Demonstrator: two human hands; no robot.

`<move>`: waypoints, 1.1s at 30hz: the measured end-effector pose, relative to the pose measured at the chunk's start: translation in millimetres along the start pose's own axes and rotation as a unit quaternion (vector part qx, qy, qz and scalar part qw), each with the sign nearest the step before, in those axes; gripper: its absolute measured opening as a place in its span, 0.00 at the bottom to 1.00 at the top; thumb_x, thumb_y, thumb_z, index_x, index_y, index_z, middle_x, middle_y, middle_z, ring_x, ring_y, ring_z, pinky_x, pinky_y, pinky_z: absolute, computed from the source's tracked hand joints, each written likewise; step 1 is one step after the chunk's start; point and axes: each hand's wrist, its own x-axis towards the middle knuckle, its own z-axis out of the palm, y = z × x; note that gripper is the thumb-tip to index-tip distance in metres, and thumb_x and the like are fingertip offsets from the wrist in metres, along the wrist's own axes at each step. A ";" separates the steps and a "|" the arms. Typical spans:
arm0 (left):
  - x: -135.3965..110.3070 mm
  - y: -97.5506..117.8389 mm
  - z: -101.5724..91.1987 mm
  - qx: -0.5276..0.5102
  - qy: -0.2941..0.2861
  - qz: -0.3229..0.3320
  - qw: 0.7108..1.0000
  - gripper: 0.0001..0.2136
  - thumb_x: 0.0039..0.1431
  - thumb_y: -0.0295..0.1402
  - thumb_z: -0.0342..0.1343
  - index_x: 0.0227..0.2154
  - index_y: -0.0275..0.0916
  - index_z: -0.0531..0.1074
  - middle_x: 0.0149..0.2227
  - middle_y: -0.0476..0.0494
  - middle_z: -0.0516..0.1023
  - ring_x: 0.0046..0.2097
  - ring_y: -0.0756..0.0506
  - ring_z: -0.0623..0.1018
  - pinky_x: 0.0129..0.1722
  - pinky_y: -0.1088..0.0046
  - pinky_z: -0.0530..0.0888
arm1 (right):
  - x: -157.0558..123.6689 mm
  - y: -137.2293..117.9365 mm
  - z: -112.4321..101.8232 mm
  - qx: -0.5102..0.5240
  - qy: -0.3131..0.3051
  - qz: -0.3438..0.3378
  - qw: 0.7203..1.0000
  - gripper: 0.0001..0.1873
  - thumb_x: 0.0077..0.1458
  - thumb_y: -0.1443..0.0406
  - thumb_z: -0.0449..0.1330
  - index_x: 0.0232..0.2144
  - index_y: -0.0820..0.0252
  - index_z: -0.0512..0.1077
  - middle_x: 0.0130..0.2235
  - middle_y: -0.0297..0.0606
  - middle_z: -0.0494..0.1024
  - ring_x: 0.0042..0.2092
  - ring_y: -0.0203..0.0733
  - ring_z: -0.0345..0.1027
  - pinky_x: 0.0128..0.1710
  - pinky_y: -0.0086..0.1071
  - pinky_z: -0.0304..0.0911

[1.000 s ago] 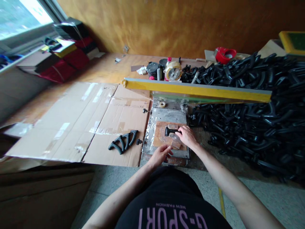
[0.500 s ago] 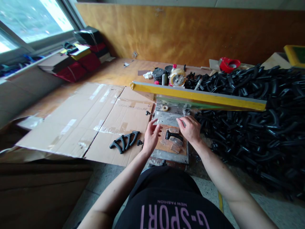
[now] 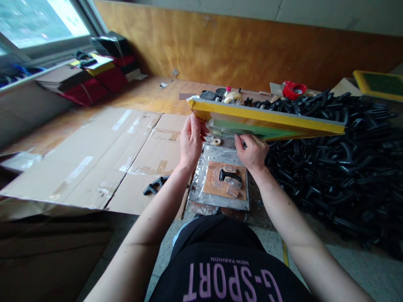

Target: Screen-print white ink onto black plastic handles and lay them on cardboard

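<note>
A yellow-edged screen-printing frame [image 3: 267, 116] with green mesh is tilted up above the metal base plate [image 3: 201, 197]. My left hand [image 3: 191, 142] is closed at the frame's left end, its fingertips at the lower edge. Under the mesh, my right hand [image 3: 252, 152] has curled fingers; whatever they hold, if anything, is hidden. On a brown block [image 3: 214, 186] fixed to the plate, a curved black plastic handle [image 3: 231, 177] lies between clear pieces. More black handles [image 3: 154, 186] rest on the cardboard, partly covered by my left forearm.
A large heap of black plastic parts [image 3: 321, 180] fills the right side. Flattened cardboard [image 3: 103, 151] covers the bench on the left. A tape roll [image 3: 216, 141] sits on the plate. Tubs [image 3: 208, 95] and a red tape dispenser [image 3: 294, 89] stand behind the frame.
Both hands moved forward from above the block to the frame. The frame's left end shifted right and more of its green underside shows. The handle on the block stayed put.
</note>
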 end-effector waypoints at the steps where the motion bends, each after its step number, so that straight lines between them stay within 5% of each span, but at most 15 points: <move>1: -0.1 -0.4 -0.7 0.002 -0.001 0.002 1.000 0.22 0.66 0.51 0.39 0.30 0.41 0.69 0.24 0.48 0.71 0.23 0.53 0.69 0.21 0.78 0.67 | 0.6 -0.6 0.1 -0.001 -0.001 0.004 1.000 0.18 0.63 0.58 0.51 0.27 0.57 0.74 0.28 0.37 0.78 0.31 0.39 0.70 0.33 0.32 0.56; 12: 0.2 0.8 -2.5 0.018 -0.013 0.017 1.000 0.21 0.66 0.51 0.39 0.35 0.42 0.70 0.25 0.48 0.72 0.25 0.52 0.72 0.22 0.78 0.67 | 5.0 -13.5 -1.9 -0.016 0.007 0.070 0.997 0.19 0.62 0.57 0.51 0.25 0.57 0.75 0.28 0.38 0.80 0.31 0.40 0.70 0.31 0.32 0.53; 33: -0.4 6.4 -0.3 -0.011 0.006 -0.030 0.999 0.20 0.65 0.51 0.42 0.32 0.41 0.70 0.24 0.48 0.71 0.26 0.52 0.72 0.21 0.79 0.67 | 6.2 -15.9 0.6 -0.014 0.014 0.095 0.995 0.21 0.63 0.54 0.51 0.24 0.56 0.75 0.27 0.40 0.79 0.29 0.40 0.70 0.30 0.33 0.52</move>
